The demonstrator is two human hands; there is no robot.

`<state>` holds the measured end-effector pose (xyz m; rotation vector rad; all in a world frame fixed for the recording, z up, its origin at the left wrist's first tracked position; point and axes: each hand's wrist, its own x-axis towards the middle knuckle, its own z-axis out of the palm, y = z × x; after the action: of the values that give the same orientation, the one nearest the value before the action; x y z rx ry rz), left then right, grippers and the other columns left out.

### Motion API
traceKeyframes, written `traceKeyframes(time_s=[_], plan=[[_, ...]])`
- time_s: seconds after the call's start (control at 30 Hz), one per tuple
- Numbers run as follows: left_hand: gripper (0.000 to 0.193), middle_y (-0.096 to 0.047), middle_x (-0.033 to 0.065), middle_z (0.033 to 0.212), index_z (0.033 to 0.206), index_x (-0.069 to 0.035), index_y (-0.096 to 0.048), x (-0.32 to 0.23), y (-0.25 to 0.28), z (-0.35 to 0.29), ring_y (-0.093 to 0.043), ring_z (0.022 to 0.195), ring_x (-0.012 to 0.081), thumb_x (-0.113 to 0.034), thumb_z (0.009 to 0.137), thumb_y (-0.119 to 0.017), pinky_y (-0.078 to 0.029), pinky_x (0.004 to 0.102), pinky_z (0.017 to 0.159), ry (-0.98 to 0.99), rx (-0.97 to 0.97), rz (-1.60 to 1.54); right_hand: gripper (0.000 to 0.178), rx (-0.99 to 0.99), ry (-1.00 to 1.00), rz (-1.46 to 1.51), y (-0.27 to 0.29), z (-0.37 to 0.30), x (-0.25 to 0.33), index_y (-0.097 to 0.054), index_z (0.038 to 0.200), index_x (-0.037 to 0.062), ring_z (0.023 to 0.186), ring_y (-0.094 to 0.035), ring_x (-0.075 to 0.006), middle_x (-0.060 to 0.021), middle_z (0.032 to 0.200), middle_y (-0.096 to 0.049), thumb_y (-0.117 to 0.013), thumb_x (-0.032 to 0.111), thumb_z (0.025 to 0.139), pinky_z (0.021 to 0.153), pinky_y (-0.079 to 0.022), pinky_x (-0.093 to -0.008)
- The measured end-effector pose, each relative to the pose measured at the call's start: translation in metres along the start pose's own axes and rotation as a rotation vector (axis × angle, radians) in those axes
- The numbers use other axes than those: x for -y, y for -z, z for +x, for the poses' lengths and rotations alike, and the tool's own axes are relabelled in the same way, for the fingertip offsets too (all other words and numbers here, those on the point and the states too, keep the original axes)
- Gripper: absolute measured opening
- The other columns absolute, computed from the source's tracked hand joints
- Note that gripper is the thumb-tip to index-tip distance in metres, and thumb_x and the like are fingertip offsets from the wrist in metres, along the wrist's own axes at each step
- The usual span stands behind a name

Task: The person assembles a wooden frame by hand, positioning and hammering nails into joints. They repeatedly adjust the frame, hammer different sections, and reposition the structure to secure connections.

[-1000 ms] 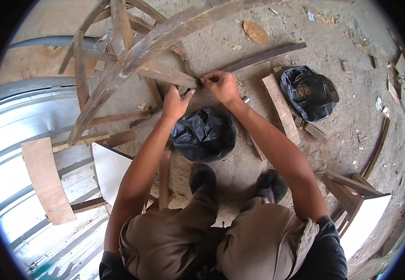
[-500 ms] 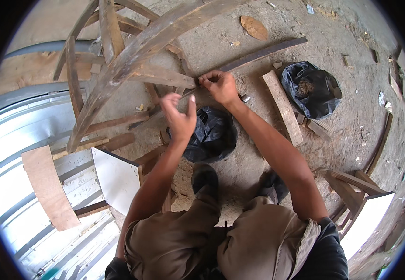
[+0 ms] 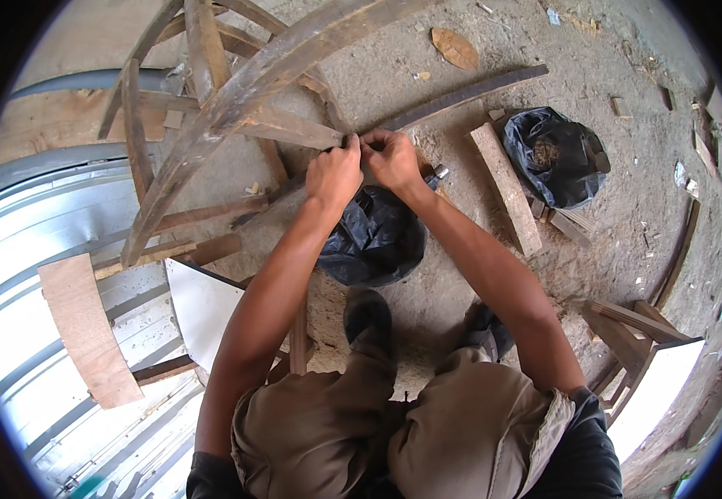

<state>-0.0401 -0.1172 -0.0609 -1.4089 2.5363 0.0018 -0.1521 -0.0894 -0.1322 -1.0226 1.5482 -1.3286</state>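
My left hand (image 3: 335, 176) and my right hand (image 3: 391, 163) meet with fingers pinched together at the narrow end of a wooden bar (image 3: 290, 130). What the fingertips hold is too small and too covered to make out. A long dark wooden strip (image 3: 469, 91) runs off to the upper right from behind my right hand. Right below the hands lies a round, open black plastic bag (image 3: 373, 245). A small shiny metal piece (image 3: 441, 171) shows beside my right wrist, partly hidden by the forearm.
A curved wooden frame (image 3: 236, 96) stands at the upper left. Farther right are a wood block (image 3: 506, 190) and another black plastic bag (image 3: 548, 176) with brown bits in it. White-topped wooden pieces stand left (image 3: 203, 312) and right (image 3: 660, 395). Scraps litter the dirt floor.
My left hand has moved up and right, from apart with fingers spread to pinched against my right hand. My right hand has stayed nearly in place.
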Motion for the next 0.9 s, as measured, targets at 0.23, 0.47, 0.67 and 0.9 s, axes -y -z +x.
traceKeyframes(time_s=[0.23,0.47,0.67,0.9], plan=[[0.037,-0.069,0.0214,0.081,0.124,-0.012,-0.056,0.005,0.003,-0.022,-0.067,0.073,0.0414,-0.022,0.089,-0.059,-0.054,0.0516,0.067,0.013,-0.054,-0.189,0.018,-0.004,-0.129,0.162,0.012,0.005,-0.008,-0.073,0.093,0.0002,0.070,-0.066,-0.0136,-0.0075,0.079,-0.072,-0.068,0.016,0.086,0.066,-0.052,-0.0295],[0.013,-0.069,0.0175,0.086,0.097,-0.006,-0.062,0.026,0.016,-0.059,-0.066,0.078,0.0390,-0.016,0.089,-0.059,-0.054,0.0452,0.071,-0.406,0.057,-0.214,0.019,0.026,-0.054,0.088,0.006,0.004,-0.012,-0.073,0.092,0.0011,0.071,-0.071,-0.0212,-0.0134,0.077,-0.072,-0.069,0.018,0.082,0.069,-0.054,-0.0328],[0.015,-0.069,0.0112,0.095,0.100,-0.002,-0.065,0.012,0.019,-0.056,-0.065,0.075,0.0245,-0.010,0.090,-0.058,-0.052,0.0368,0.072,-0.065,0.241,-0.724,0.018,0.090,-0.059,0.119,0.010,0.001,-0.008,-0.071,0.094,-0.0033,0.069,-0.063,-0.0089,-0.0064,0.076,-0.071,-0.066,0.013,0.089,0.065,-0.051,-0.0261],[0.020,-0.066,0.0037,0.092,0.108,-0.006,-0.065,-0.050,-0.043,-0.026,-0.062,0.073,0.0146,-0.017,0.091,-0.064,-0.045,0.0315,0.062,1.048,-0.173,-1.967,0.018,0.104,-0.073,0.125,0.011,0.005,-0.008,-0.071,0.095,-0.0044,0.070,-0.065,-0.0092,-0.0070,0.077,-0.071,-0.066,0.012,0.089,0.064,-0.052,-0.0261]])
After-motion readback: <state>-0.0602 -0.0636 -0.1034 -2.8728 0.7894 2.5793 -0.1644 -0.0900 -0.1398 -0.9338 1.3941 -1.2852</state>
